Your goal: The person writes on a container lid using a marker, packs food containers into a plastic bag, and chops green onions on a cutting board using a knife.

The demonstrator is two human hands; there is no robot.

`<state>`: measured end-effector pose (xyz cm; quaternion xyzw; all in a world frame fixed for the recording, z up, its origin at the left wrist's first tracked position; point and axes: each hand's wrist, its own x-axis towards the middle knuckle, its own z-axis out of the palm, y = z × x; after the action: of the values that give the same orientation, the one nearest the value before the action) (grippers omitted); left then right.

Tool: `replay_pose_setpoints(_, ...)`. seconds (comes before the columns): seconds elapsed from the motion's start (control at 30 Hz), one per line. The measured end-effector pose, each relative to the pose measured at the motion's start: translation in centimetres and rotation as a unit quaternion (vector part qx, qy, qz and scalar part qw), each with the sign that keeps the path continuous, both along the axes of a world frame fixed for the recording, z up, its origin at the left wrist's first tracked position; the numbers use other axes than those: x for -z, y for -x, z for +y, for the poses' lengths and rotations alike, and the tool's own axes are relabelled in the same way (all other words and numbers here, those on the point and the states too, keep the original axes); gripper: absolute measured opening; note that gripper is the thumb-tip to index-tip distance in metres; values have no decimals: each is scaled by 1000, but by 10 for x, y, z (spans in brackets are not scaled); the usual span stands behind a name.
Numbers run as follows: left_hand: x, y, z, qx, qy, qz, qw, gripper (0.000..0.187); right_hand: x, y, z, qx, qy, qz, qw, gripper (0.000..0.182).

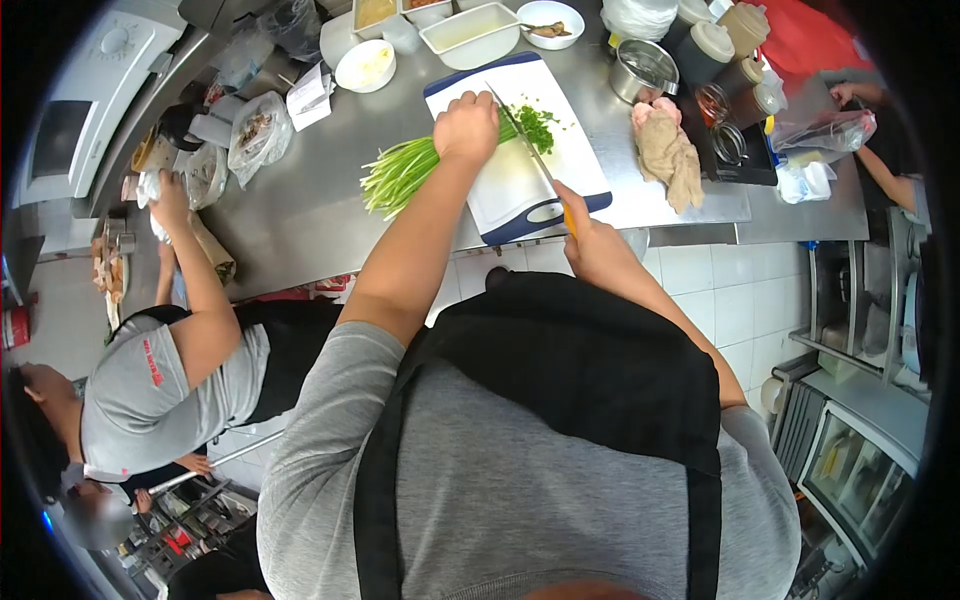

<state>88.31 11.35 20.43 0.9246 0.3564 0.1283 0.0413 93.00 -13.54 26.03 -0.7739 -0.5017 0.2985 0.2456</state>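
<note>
A white cutting board (560, 95) with dark blue ends lies on the steel counter in front of me. My left hand (467, 128) is closed over a bunch of green onions (400, 176), whose long stalks stick out past the board's left side. In my right hand (603, 250) is a kitchen knife (527, 143) with an orange-yellow handle. Its blade slants across the board, close to my left fingers. Finely chopped green onion (538, 124) lies along the right side of the blade. My left fingertips are partly hidden from above.
Behind the board stand a white tray (470, 37) and white bowls (366, 66). To the right are a metal pot (643, 72), a cloth (667, 155) and squeeze bottles (705, 50). A co-worker (170, 380) stands at left; another person's hands (848, 95) hold a plastic bag at right.
</note>
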Motion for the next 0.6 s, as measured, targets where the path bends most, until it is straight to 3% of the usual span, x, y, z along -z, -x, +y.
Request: replay_pose_setpoints(0.6, 5, 1, 0, 8, -31, -48, 998, 13, 11, -4, 17, 4, 4, -29, 1000, 66)
